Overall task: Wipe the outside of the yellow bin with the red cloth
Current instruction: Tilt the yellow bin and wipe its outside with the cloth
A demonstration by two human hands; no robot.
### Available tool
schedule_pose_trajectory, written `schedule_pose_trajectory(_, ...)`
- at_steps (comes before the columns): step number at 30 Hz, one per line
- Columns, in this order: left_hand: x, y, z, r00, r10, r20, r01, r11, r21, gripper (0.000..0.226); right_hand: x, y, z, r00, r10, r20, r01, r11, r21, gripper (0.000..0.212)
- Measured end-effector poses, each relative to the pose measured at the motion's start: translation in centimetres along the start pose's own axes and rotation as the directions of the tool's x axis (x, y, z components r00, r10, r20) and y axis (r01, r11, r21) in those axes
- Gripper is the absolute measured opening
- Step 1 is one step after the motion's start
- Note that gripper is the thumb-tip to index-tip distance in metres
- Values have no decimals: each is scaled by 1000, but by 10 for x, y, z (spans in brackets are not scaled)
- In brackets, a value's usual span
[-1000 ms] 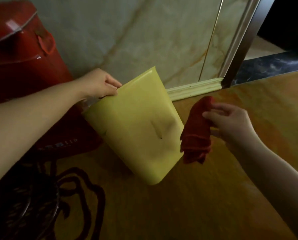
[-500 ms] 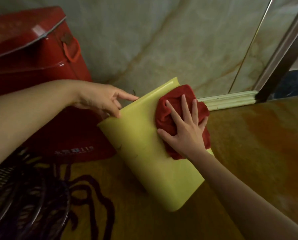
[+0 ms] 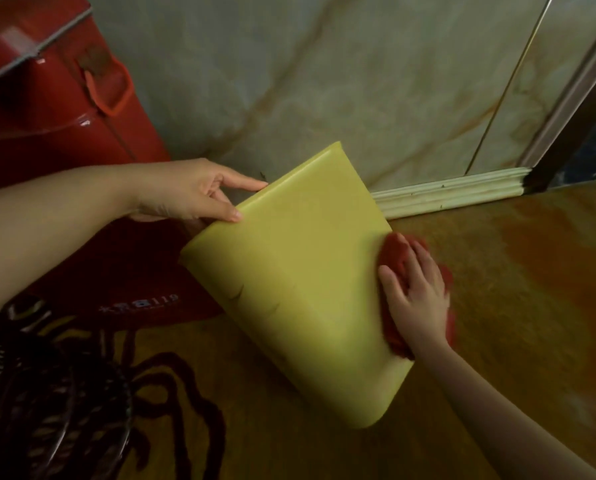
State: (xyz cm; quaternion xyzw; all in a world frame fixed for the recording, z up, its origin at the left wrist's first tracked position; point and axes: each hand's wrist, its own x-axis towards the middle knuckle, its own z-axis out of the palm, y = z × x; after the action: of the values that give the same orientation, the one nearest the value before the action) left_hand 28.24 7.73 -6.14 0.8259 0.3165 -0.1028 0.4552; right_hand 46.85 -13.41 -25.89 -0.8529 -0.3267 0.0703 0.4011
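Observation:
The yellow bin (image 3: 296,271) is tipped on its side over the floor, its base pointing toward me and its rim toward the wall. My left hand (image 3: 192,192) grips the bin's rim at the upper left, thumb on the outer face. My right hand (image 3: 416,299) lies flat, fingers spread, pressing the red cloth (image 3: 395,251) against the bin's right side wall. Most of the cloth is hidden under the hand and behind the bin's edge.
A large red metal box (image 3: 57,109) with a handle stands at the left against the marble wall (image 3: 324,81). A dark wire fan guard (image 3: 43,403) sits at the lower left. A pale skirting board (image 3: 452,192) and a dark door frame (image 3: 573,119) are at the right.
My right hand has slid the red cloth from the bin's upper face near the rim down onto its right side. The left hand keeps its hold on the rim.

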Motion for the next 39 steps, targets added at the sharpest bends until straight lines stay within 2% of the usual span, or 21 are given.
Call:
schedule_pose_trajectory(1,1,2,1,1000,-4,-4,4,1000,1,56,-9,6,-1,991,134,-28,-132,990,52,65)
schedule_pose_trajectory(2,1,3,2,1000,-6,-7,6,1000,10,57,-21,3,1,977,207,-58,-203,977,66,64)
schedule_pose_trajectory(3,0,5,3,1000,-4,-12,4,1000,26,57,-32,-8,6,972,219,-81,-214,975,58,63)
schedule_pose_trajectory(4,-1,8,5,1000,0,-20,1,999,41,57,-41,-27,12,980,182,-85,-178,983,53,61)
schedule_pose_trajectory(6,-3,20,10,999,11,-30,-10,999,32,56,-36,-81,21,998,-8,-67,14,996,93,57)
schedule_pose_trajectory(7,-1,29,14,999,17,-32,-16,1000,18,54,-24,-108,21,992,-108,-63,115,987,114,55)
schedule_pose_trajectory(9,5,46,21,999,14,-44,-14,1000,-5,50,2,-144,7,974,-227,-8,226,964,139,54)
schedule_pose_trajectory(12,15,59,27,993,-30,-114,30,1000,-8,45,-1,-108,-15,940,-329,89,323,944,73,54)
schedule_pose_trajectory(14,19,60,27,984,-56,-168,59,998,16,48,-38,-57,-23,920,-355,167,365,930,-31,57)
schedule_pose_trajectory(16,19,64,31,984,-47,-173,54,998,37,48,-71,-16,-18,906,-380,185,405,906,-123,64)
schedule_pose_trajectory(18,17,69,34,989,24,-143,-23,1000,8,47,-79,-1,-11,916,-370,153,389,913,-125,68)
schedule_pose_trajectory(20,17,69,31,992,124,-33,-124,992,8,51,-71,0,-8,919,-369,136,385,915,-118,70)
schedule_pose_trajectory(22,9,64,22,986,164,32,-167,962,215,60,-62,2,-7,920,-362,150,382,914,-140,68)
schedule_pose_trajectory(24,3,46,11,986,160,-48,-134,929,345,66,-52,3,-4,938,-309,156,331,933,-139,64)
schedule_pose_trajectory(26,-4,30,7,988,113,-105,-80,958,276,65,-42,-8,-3,955,-250,158,266,959,-94,58)
schedule_pose_trajectory(28,-4,31,12,992,86,-94,-70,984,163,61,-31,-28,-6,973,-180,145,183,983,-12,51)
schedule_pose_trajectory(31,8,63,20,993,49,-105,-41,996,79,58,-9,-71,-20,981,-137,140,115,982,153,56)
schedule_pose_trajectory(35,31,112,35,976,18,-217,35,970,239,34,23,-143,-48,975,-179,129,124,928,351,63)
schedule_pose_trajectory(37,38,122,39,976,12,-220,46,965,257,25,24,-152,-57,976,-217,29,201,941,273,62)
schedule_pose_trajectory(39,45,126,42,983,-41,-179,63,991,119,23,9,-128,-61,948,-311,-73,312,950,12,60)
